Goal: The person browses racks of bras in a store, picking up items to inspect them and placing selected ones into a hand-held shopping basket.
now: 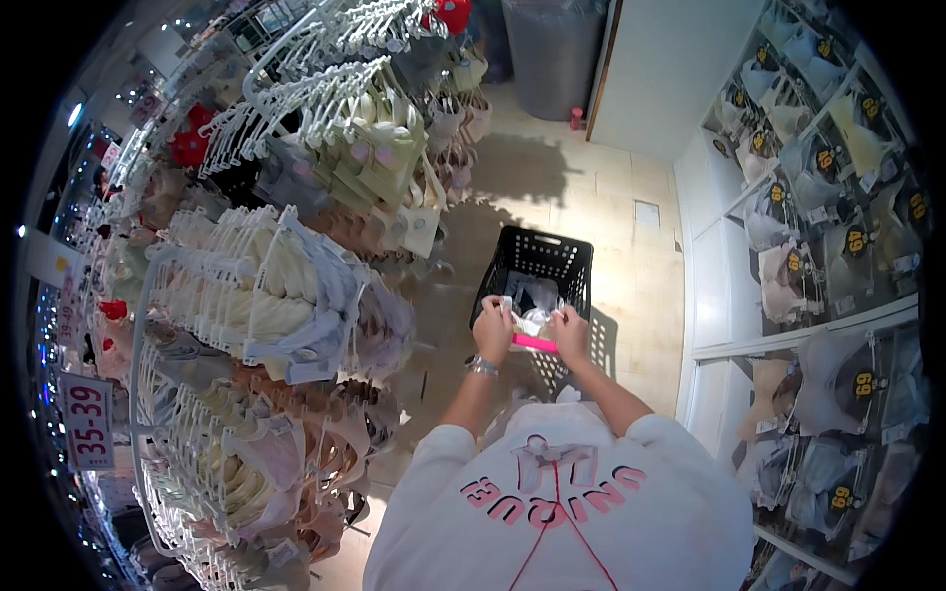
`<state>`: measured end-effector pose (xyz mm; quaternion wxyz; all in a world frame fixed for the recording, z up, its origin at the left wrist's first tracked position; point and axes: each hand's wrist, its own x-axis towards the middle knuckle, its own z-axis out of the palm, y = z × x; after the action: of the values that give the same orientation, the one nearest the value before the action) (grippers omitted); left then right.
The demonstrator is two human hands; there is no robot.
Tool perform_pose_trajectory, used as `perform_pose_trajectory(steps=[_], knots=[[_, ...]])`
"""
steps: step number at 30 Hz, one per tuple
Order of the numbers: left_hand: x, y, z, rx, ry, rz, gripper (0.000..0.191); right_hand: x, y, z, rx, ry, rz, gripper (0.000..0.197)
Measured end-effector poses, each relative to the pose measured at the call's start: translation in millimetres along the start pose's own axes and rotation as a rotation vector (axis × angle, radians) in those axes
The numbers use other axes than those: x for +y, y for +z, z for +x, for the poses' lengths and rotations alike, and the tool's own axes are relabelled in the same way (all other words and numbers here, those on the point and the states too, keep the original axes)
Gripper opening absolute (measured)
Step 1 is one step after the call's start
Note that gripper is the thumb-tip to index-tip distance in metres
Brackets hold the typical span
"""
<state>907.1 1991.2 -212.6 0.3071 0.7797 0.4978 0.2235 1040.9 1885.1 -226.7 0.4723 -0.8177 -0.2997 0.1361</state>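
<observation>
Held in front of my body, a small whitish garment, perhaps a bra, stretches between my two hands. My left hand, with a watch on its wrist, pinches one end. My right hand pinches the other end. Beneath both hands is a black perforated plastic basket. Inside it lie dark items and clear plastic packaging, partly covered by the garment. A bright pink bar shows between my wrists; whether it is part of the basket cannot be told.
Racks of bras on white hangers crowd the left side, with a price sign. Bras with price tags line wall shelves on the right. A large grey bin stands ahead beside a white panel, on a tiled floor.
</observation>
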Motion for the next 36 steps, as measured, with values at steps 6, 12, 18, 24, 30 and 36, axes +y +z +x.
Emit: perform_pose_trajectory(steps=[6,12,18,24,30,36], knots=[[12.2,7.5,46.5,-0.002,0.095,0.083,0.021,-3.1,10.7,33.8,0.094,-0.046,-0.01,0.016],[34.2,29.7,106.1,-0.034,0.203,0.079,0.02,-4.4,13.1,88.9,0.091,0.032,0.047,0.015],[60.5,65.2,167.1,-0.068,0.249,0.161,0.023,8.8,4.8,162.3,0.133,0.028,0.042,0.011],[89.0,96.3,224.4,-0.122,0.22,0.235,0.028,21.0,-4.2,233.7,0.147,-0.023,0.029,0.01],[123.6,125.7,283.6,-0.135,0.163,0.238,0.029,34.8,-7.7,313.8,0.117,-0.006,-0.012,0.009],[145.2,154.8,336.8,-0.121,0.186,0.25,0.03,34.4,-13.9,381.3,0.201,0.088,-0.052,0.009]])
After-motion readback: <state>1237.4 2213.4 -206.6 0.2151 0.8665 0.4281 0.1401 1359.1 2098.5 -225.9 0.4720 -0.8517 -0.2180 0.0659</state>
